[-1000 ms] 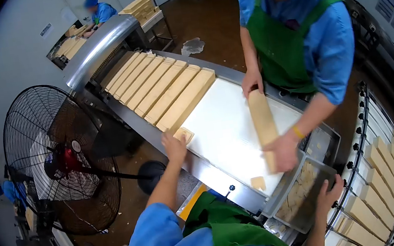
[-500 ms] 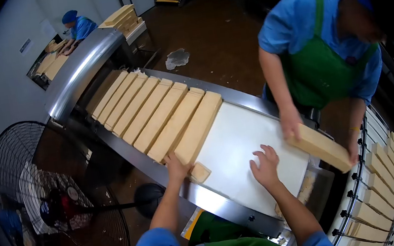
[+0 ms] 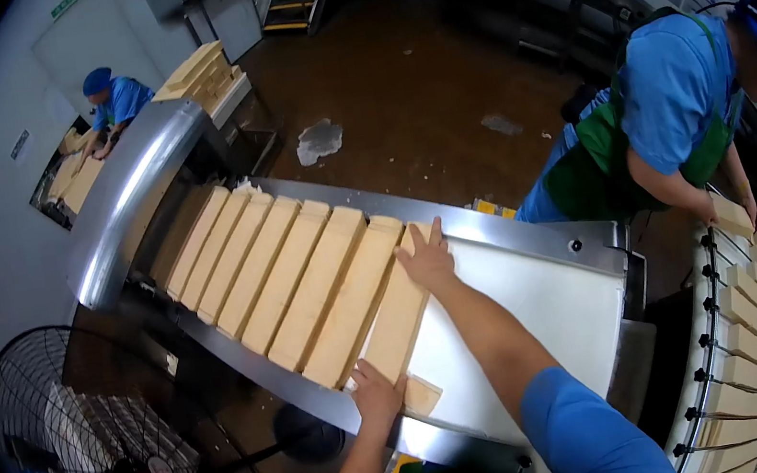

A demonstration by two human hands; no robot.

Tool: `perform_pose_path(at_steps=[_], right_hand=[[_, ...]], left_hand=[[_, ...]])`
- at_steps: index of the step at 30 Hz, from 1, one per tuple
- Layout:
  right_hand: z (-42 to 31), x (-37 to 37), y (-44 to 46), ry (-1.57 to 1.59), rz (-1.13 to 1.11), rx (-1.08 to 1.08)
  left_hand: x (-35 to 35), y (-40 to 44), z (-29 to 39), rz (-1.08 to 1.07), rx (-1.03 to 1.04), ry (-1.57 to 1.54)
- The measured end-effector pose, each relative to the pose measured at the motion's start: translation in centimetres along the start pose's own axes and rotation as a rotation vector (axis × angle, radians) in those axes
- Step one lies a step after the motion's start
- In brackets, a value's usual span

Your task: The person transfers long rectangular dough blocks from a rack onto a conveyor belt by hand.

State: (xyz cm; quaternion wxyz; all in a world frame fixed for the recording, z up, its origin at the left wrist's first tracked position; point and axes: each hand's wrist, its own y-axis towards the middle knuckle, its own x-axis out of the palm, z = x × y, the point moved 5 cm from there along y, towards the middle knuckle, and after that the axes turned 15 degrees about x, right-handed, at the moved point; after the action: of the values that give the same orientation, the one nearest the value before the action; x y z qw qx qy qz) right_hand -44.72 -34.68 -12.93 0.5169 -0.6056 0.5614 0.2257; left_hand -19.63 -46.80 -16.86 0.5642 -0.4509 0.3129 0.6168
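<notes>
A long pale-yellow block (image 3: 402, 318), like a bar of cheese, lies slantwise on the white conveyor belt between my hands. My left hand (image 3: 381, 397) grips its near end, fingers round the end. At the far end my right hand (image 3: 426, 261) has its fingers over the top and corner of the same block. A narrow gap shows between this block and the adjacent block (image 3: 356, 303). Several more like it lie side by side towards the metal hood. A small cut-off piece (image 3: 425, 394) rests on the belt beside my left hand.
The white belt (image 3: 544, 310) runs between steel side rails. A curved metal hood (image 3: 141, 197) spans its far left end. A caged fan (image 3: 127, 446) stands at left. A co-worker (image 3: 680, 107) at right handles a block on a rack (image 3: 738, 350) holding several blocks. Another person works behind.
My right hand has moved from above the belt to the end block's far end. That block has shifted slightly away from its neighbour. The co-worker has carried a block to the rack.
</notes>
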Motion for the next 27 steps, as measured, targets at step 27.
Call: perform_pose_path(at_steps=[27], right_hand=[[53.7,-21.8,-27.3,0.767,0.937,0.864]], left_hand=[[4.4,-12.6,36.6,-0.014,1.104,-0.384]])
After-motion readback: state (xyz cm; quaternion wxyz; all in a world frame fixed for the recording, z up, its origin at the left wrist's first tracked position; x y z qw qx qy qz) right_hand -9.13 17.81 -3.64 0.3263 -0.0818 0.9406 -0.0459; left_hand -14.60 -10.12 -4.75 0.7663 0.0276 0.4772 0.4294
